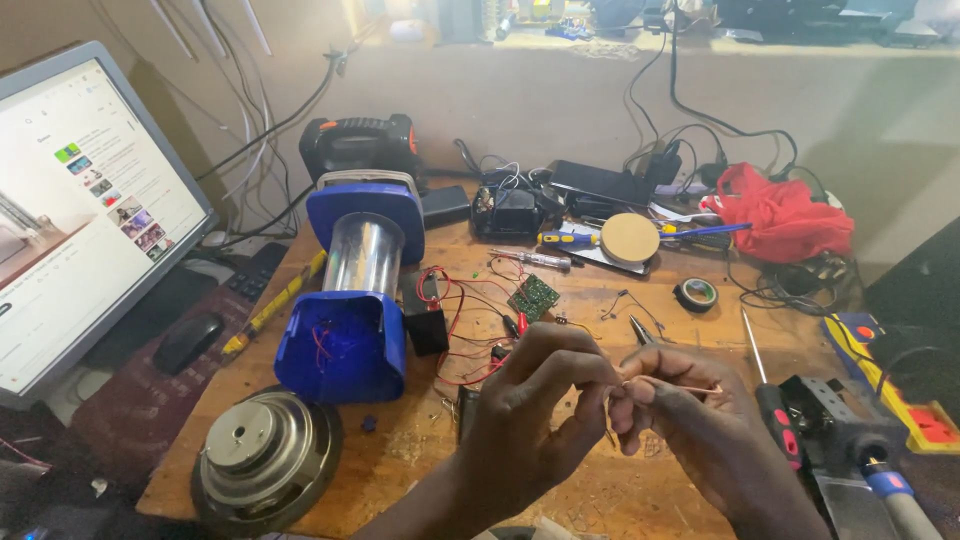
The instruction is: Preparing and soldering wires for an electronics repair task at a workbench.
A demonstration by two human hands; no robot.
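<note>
I am pinching a thin wire (700,388) between the closed fingertips of my left hand (535,405) and right hand (690,415), with the green circuit board (533,296) lying at 12 o'clock from them.

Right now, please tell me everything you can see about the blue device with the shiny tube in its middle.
The blue device lies on its side on the wooden table, left of both hands. It has two blue plastic ends joined by a shiny, metal-looking cylinder. The near end is open, with red wires inside, and more red wires lie on the table beside it. A loose speaker sits just before it.
</note>
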